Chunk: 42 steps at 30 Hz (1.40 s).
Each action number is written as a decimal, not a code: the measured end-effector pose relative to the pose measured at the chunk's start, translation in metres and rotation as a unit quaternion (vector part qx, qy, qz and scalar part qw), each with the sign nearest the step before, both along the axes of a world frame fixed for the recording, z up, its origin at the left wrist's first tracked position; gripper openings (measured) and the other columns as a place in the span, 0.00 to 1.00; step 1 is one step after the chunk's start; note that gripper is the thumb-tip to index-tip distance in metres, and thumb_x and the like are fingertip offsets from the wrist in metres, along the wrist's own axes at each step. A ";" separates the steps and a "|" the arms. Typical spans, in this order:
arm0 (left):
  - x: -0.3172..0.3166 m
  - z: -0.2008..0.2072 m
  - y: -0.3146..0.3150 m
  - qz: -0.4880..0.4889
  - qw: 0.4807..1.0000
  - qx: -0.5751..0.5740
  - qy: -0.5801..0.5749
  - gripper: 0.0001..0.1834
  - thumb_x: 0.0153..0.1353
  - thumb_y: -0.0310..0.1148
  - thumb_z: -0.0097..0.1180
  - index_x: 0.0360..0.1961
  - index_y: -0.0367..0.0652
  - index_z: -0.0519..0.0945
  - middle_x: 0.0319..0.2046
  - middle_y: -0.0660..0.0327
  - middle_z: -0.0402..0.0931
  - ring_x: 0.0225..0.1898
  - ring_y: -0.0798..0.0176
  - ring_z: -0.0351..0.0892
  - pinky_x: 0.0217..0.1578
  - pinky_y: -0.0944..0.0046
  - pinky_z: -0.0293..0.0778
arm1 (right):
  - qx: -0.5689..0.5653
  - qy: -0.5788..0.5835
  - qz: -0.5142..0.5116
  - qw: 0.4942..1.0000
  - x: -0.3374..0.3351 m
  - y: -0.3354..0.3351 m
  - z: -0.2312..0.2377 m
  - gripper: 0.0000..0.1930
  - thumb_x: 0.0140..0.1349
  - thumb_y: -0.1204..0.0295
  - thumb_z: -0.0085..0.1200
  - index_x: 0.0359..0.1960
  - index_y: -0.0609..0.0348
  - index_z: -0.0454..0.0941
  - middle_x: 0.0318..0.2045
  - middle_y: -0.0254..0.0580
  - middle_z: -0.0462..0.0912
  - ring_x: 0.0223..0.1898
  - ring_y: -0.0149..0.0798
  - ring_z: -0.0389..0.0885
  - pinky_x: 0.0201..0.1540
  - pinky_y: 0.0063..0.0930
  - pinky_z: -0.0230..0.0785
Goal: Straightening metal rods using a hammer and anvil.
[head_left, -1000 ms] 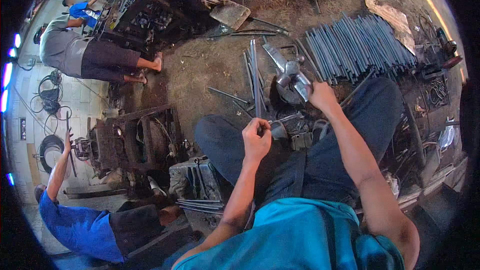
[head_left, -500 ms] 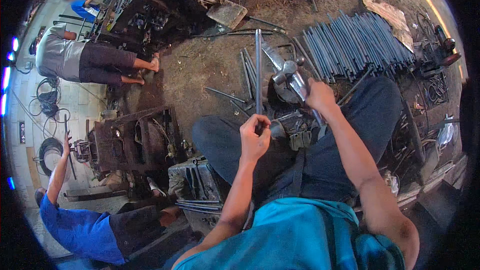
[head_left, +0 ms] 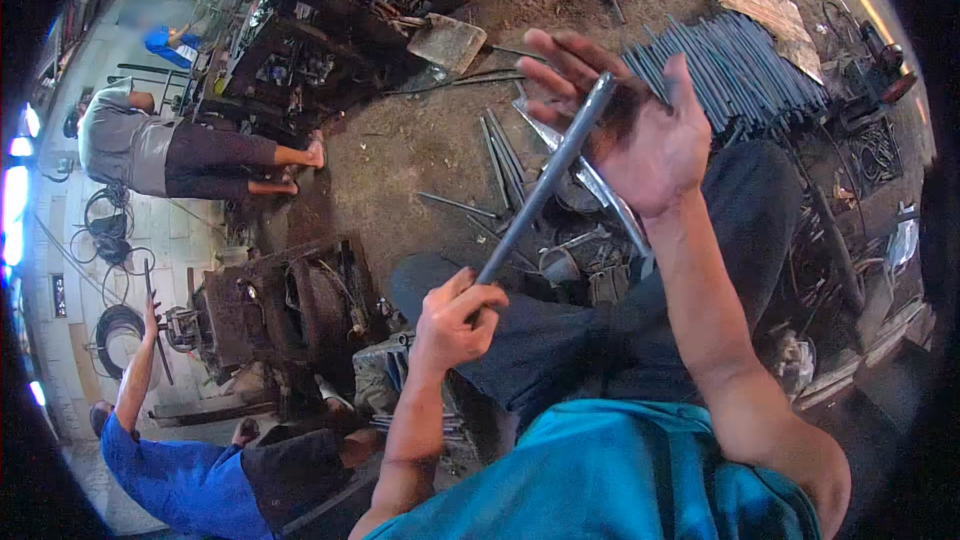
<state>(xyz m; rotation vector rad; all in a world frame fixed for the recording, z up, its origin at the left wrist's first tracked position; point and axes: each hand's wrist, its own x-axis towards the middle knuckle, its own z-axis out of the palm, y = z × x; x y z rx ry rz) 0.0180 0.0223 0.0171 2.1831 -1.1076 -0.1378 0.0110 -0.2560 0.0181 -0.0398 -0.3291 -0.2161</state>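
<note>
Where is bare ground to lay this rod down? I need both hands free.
Bare dirt floor lies between the loose rods and the dark machine. More lies beyond the flat metal plate. It is crowded by the rod bundle and the vise parts under the steel rod.

- Only one view: a head-worn fisheye camera looking steeply down over the wearer's teal shirt (head_left: 600, 480) and lap.
- It sits close above the steel rod (head_left: 545, 185), which crosses the frame's centre.
- It faces forward over a dirt floor (head_left: 420, 140); beyond the steel rod lies a bundle of dark rods (head_left: 740, 70).
- Left of the steel rod, farther off, two other people appear near the rim, where edges bend.
</note>
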 end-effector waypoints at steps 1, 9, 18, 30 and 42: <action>0.001 0.005 0.001 -0.002 1.000 -0.002 -0.010 0.10 0.42 0.18 0.55 0.27 0.45 0.80 0.19 0.57 0.65 0.18 0.53 0.71 0.20 0.58 0.67 | -0.013 0.024 -0.007 1.000 -0.001 0.001 0.007 0.44 0.68 0.40 0.26 0.66 0.75 0.54 0.68 0.66 0.54 0.69 0.60 0.56 0.69 0.52 0.51; 0.004 0.038 0.016 -0.043 0.995 0.080 -0.048 0.10 0.42 0.20 0.57 0.25 0.48 0.81 0.19 0.60 0.64 0.16 0.56 0.70 0.17 0.58 0.66 | 0.046 -0.030 0.002 0.998 -0.010 0.010 0.012 0.45 0.66 0.41 0.29 0.70 0.71 0.43 0.72 0.58 0.43 0.73 0.56 0.41 0.72 0.56 0.39; 0.006 0.032 0.015 -0.039 0.987 0.044 0.149 0.11 0.43 0.14 0.51 0.26 0.40 0.80 0.23 0.59 0.72 0.21 0.61 0.74 0.22 0.65 0.68 | 0.035 -0.033 0.009 0.999 -0.018 0.010 0.010 0.46 0.66 0.39 0.29 0.71 0.69 0.41 0.73 0.57 0.40 0.74 0.55 0.37 0.71 0.58 0.37; 0.019 0.031 0.032 -0.092 0.776 -0.133 0.610 0.04 0.46 0.18 0.50 0.24 0.38 0.71 0.33 0.48 0.72 0.26 0.68 0.68 0.22 0.73 0.64 | 0.042 -0.067 0.024 0.997 -0.028 0.007 0.011 0.48 0.63 0.38 0.37 0.73 0.61 0.39 0.73 0.56 0.33 0.74 0.57 0.32 0.70 0.63 0.36; 0.027 0.020 0.044 -0.074 0.740 -0.110 0.660 0.05 0.49 0.19 0.45 0.22 0.41 0.69 0.30 0.47 0.72 0.23 0.69 0.63 0.20 0.73 0.58 | 0.027 -0.073 -0.007 0.997 -0.031 0.004 0.011 0.46 0.63 0.36 0.34 0.74 0.53 0.37 0.74 0.54 0.32 0.74 0.59 0.33 0.69 0.65 0.39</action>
